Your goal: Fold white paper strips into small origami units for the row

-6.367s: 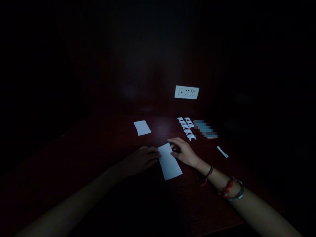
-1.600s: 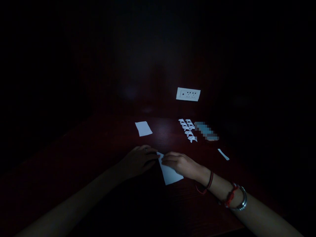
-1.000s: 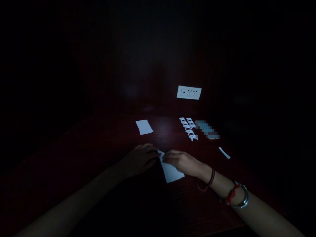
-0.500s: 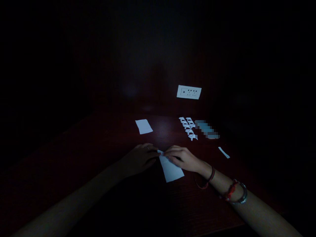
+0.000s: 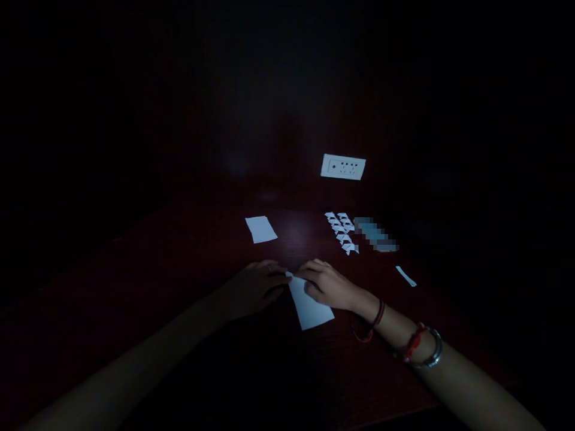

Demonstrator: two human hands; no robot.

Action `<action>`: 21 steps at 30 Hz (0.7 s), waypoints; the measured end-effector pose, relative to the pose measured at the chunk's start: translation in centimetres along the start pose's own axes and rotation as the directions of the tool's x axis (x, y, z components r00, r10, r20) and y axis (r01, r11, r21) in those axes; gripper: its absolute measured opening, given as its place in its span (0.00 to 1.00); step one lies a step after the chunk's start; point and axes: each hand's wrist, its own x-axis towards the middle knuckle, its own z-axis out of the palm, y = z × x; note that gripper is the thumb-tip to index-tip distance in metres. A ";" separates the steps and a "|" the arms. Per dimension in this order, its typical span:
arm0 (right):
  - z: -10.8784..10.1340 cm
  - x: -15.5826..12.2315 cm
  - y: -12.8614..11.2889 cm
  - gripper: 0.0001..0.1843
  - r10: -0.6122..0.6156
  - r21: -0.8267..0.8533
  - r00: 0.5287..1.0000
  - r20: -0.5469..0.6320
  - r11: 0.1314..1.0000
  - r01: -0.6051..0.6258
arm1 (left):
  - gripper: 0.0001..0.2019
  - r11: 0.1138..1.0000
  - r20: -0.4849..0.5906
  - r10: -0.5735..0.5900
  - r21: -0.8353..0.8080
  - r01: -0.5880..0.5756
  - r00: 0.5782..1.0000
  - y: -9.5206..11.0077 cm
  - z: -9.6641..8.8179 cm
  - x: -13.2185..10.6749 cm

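A white sheet of paper (image 5: 313, 312) lies at a slant on the dark red table, in front of me. At its upper left corner, my left hand (image 5: 258, 287) holds the edge between its fingertips; a ring shows on one finger. My right hand (image 5: 327, 282) rests over the sheet's upper part, its fingers bent and pressed on the far edge. That hand covers much of the far edge, so any fold there is hard to make out. Bracelets circle the right wrist and forearm.
Another white sheet (image 5: 261, 229) lies farther back. Several small folded paper pieces (image 5: 341, 230) are set in rows at the back right, beside a blurred-out flat object (image 5: 375, 233). A narrow paper strip (image 5: 406, 276) lies right. A socket panel (image 5: 343, 167) is on the wall.
My right hand has shifted slightly left and away from me along the sheet's far edge. My left hand and the sheet have hardly moved.
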 end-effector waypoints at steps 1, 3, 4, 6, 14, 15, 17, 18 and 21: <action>-0.1 0.1 -0.1 0.19 0.008 -0.020 1.000 0.012 1.000 -0.008 | 0.14 1.000 -0.004 0.003 -0.001 -0.003 1.000 0.0 0.0 0.0; -0.2 0.2 -0.2 0.19 0.022 -0.059 0.999 0.034 0.998 -0.020 | 0.14 1.000 -0.006 0.009 -0.002 -0.009 1.000 -0.1 0.1 0.0; -0.3 0.2 -0.3 0.19 0.028 -0.082 0.999 0.042 0.996 -0.025 | 0.14 1.000 -0.007 0.008 -0.001 -0.008 1.000 -0.1 0.1 0.0; -0.4 0.4 -0.4 0.18 0.038 -0.133 0.998 0.057 0.991 -0.031 | 0.14 1.000 -0.006 0.008 -0.001 -0.008 1.000 0.0 0.1 0.0; -1.2 0.5 -0.9 0.15 0.039 -0.223 0.994 0.100 0.975 -0.016 | 0.14 0.999 0.007 0.000 0.035 -0.001 1.000 0.1 -0.4 0.2; -1.3 0.4 -1.0 0.14 0.041 -0.225 0.994 0.105 0.974 -0.017 | 0.14 0.999 0.009 -0.003 0.038 0.002 1.000 0.1 -0.4 0.2; -1.6 0.2 -1.1 0.13 0.049 -0.235 0.992 0.118 0.972 -0.020 | 0.14 0.999 0.009 -0.004 0.036 0.004 1.000 0.1 -0.5 0.1; -1.7 0.0 -1.1 0.13 0.055 -0.241 0.991 0.124 0.970 -0.024 | 0.14 0.999 0.007 -0.005 0.032 0.005 1.000 0.0 -0.5 0.1; -2.2 -0.7 -1.3 0.12 0.081 -0.242 0.988 0.133 0.969 -0.046 | 0.14 1.000 -0.001 -0.010 0.020 0.010 1.000 0.0 -0.5 -0.1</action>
